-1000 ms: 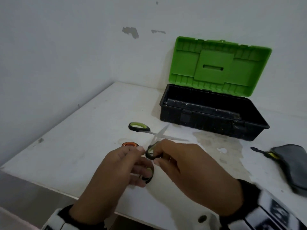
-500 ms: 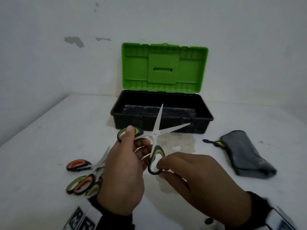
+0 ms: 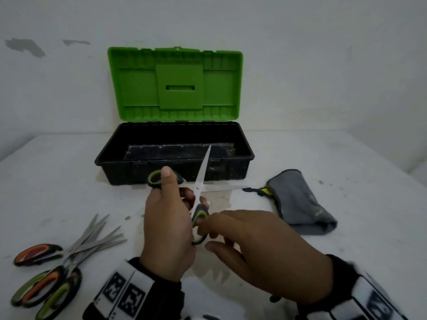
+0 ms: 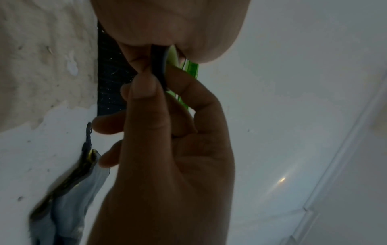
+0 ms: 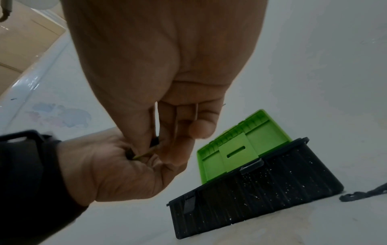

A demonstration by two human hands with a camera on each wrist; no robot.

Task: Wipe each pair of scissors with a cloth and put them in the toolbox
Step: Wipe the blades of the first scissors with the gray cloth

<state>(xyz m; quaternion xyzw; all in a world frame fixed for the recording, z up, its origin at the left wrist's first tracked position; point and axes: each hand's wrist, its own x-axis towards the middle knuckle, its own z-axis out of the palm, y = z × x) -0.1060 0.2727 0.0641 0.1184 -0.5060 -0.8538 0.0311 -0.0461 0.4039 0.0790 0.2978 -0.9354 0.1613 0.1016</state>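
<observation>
A pair of green-and-black scissors (image 3: 198,188) is held above the table in front of the toolbox, blades spread wide. My left hand (image 3: 171,188) grips the upper handle loop, with one finger laid over it. My right hand (image 3: 208,234) pinches the lower handle loop (image 3: 199,218). In the left wrist view my left hand's fingers (image 4: 142,89) pinch the black handle (image 4: 159,66). The black toolbox (image 3: 120,167) stands open, its green lid (image 3: 175,82) upright. A folded grey cloth (image 3: 300,204) lies on the table to the right, untouched.
Several more scissors (image 3: 57,264) with orange and green handles lie piled at the near left of the white table (image 3: 346,227). A black strap (image 3: 251,190) sticks out from the cloth. White walls stand behind and to the left.
Both hands have lifted the green scissors off the table. The blades are spread wider than before, one now pointing right toward the cloth. The head view has swung to face the toolbox.
</observation>
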